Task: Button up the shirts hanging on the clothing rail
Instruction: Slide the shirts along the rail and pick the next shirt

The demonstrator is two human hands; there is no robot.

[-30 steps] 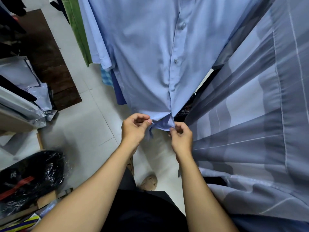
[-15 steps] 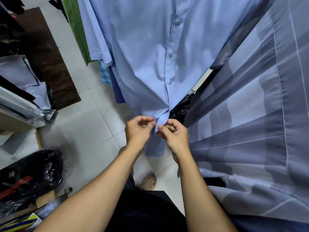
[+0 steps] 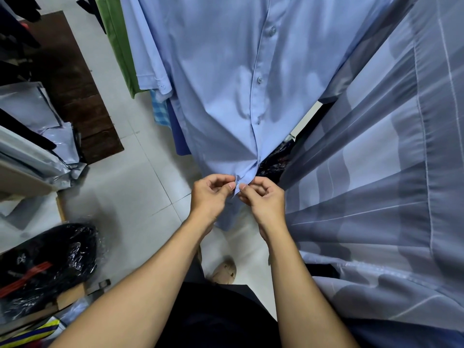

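Pinching the bottom of a light blue shirt at its front placket, a person's left hand and right hand meet fingertip to fingertip, each clamped on one edge of the fabric. The shirt hangs between a green garment and a grey striped shirt, above a tiled floor.

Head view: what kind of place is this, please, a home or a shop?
Probably a clothing stockroom or small shop, though I cannot be sure. Several shirts hang close together: a blue shirt, a green one and a striped one. Plastic-wrapped packages and a black bag lie around on the tiled floor.
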